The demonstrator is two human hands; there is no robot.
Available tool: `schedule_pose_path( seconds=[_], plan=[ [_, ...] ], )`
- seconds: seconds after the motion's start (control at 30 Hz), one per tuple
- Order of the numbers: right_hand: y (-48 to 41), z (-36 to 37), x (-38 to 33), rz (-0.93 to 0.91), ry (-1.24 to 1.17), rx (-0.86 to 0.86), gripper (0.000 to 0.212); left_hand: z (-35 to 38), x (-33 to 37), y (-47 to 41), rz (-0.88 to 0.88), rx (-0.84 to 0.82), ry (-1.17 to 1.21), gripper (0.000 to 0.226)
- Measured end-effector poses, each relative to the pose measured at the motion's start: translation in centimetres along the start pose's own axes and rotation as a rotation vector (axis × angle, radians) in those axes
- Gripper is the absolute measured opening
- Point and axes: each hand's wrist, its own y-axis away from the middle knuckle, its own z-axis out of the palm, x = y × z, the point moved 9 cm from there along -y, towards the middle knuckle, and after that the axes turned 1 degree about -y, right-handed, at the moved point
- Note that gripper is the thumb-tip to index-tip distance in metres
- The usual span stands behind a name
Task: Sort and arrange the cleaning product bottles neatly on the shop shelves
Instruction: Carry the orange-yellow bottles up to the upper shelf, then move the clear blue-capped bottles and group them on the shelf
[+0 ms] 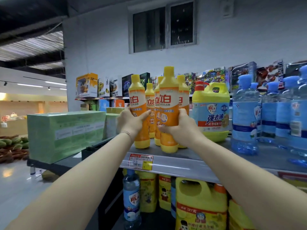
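Top shelf [191,161], left end. Both hands up at a cluster of orange bottles with yellow caps. Left hand [128,122] wraps the leftmost orange bottle [138,103], fingers clamped round its middle. Right hand [180,128] grips the front orange bottle [168,100], fingers closed on its lower half. Three more orange bottles stand close behind, between the two. Yellow jug [211,110] just beside on the right, blue bottles [245,117] beyond it.

Step in hand, as judged: squaring up the orange group. Next calls for setting both bottles upright, labels forward, in line beside the jug
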Motion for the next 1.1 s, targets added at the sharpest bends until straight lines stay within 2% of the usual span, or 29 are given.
schedule_pose_path(
  seconds=[0.1, 0.2, 0.33, 0.4, 0.5, 0.57, 0.67, 0.8, 0.9, 0.97, 1.03, 1.1],
  plan=[
    [-0.6, 0.5, 0.8, 0.037, 0.056, 0.023, 0.063, 0.9, 0.0, -0.2, 0.076, -0.038, -0.078, 0.065],
    [-0.7, 0.6, 1.4, 0.061, 0.039, 0.039, 0.068, 1.0, 0.1, 0.1, 0.157, -0.048, -0.12, 0.067],
    [0.2, 0.6, 1.3, 0.035, -0.046, 0.037, 0.067, 1.7, -0.8, -0.1, 0.154, -0.162, -0.117, 0.073],
    [1.1, 0.2, 0.9, -0.004, -0.012, 0.095, 0.063, 1.5, -1.0, 0.3, 0.163, -0.177, -0.157, 0.071],
    [3.6, -0.9, -1.1, -0.182, 0.118, 0.283, 0.049, -1.0, -0.6, 1.6, 0.265, -0.042, -0.227, 0.061],
    [5.9, -0.6, -2.9, -0.355, 0.19, 0.323, 0.038, -2.9, -0.1, 3.2, 0.373, 0.023, -0.236, 0.042],
    [9.3, 2.2, -4.9, -0.595, 0.223, 0.18, 0.022, -4.6, 0.3, 7.1, 0.586, 0.028, -0.353, 0.022],
    [12.6, 6.7, -4.1, -0.705, 0.307, -0.001, 0.012, -4.7, -1.9, 13.4, 0.762, -0.078, -0.513, 0.023],
    [13.3, 10.4, -1.1, -0.635, 0.399, -0.138, 0.012, -3.5, -6.4, 15.3, 0.637, -0.226, -0.576, 0.023],
    [13.1, 12.8, 2.1, -0.495, 0.397, -0.246, 0.013, -2.3, -10.6, 15.3, 0.423, -0.333, -0.639, 0.025],
    [13.1, 14.9, 5.4, -0.293, 0.29, -0.359, 0.013, -1.1, -14.6, 15.1, 0.222, -0.414, -0.655, 0.039],
    [13.3, 16.2, 8.0, -0.212, 0.406, -0.387, 0.017, 0.3, -17.6, 15.1, 0.069, -0.469, -0.565, 0.05]
  ],
)
